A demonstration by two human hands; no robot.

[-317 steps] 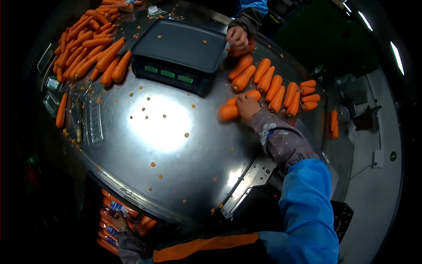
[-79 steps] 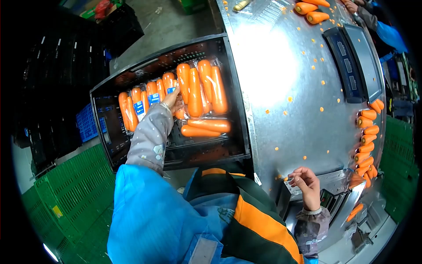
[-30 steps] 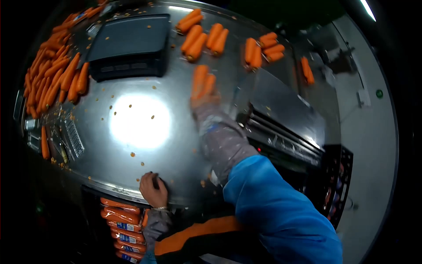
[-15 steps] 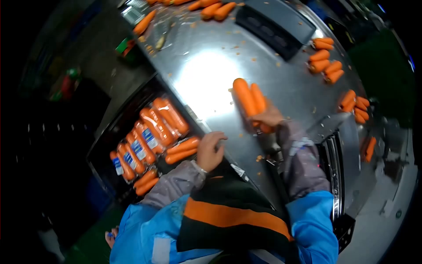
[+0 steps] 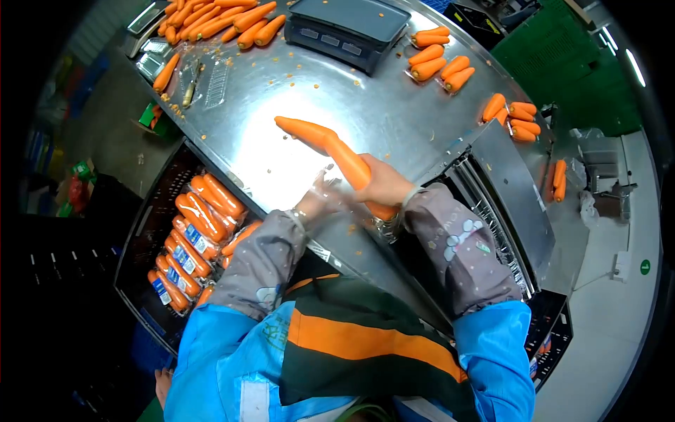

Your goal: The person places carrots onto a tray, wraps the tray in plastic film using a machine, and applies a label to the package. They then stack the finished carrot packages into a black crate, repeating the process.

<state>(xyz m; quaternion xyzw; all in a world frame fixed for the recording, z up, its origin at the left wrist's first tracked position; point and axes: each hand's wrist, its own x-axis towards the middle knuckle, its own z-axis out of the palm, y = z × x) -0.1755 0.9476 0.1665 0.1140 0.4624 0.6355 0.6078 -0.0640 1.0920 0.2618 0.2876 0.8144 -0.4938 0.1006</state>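
My right hand (image 5: 388,184) grips carrots (image 5: 344,160) above the bright metal table. One long carrot lies end to end with or across another, its tip pointing left. A further orange end shows below my fingers, beside something clear and shiny. My left hand (image 5: 318,202) is close by on the left, over the table edge. Its fingers are smeared by motion, and a clear, blurry streak lies between the hands. Left of my left sleeve, a black crate (image 5: 156,200) holds several film-wrapped carrot packs (image 5: 188,246), some with blue and white labels.
A grey scale (image 5: 348,32) stands at the back, beside a pile of loose carrots (image 5: 218,20). Small carrot bundles (image 5: 439,65) lie on the right. A metal machine (image 5: 492,211) borders my right arm. A knife or peeler (image 5: 190,88) lies back left. Another person's hand (image 5: 163,383) shows lower left.
My view has turned, showing more of the table's back. My left hand has left the crate's edge and come nearer the right hand. The carrots in my right hand now point left.
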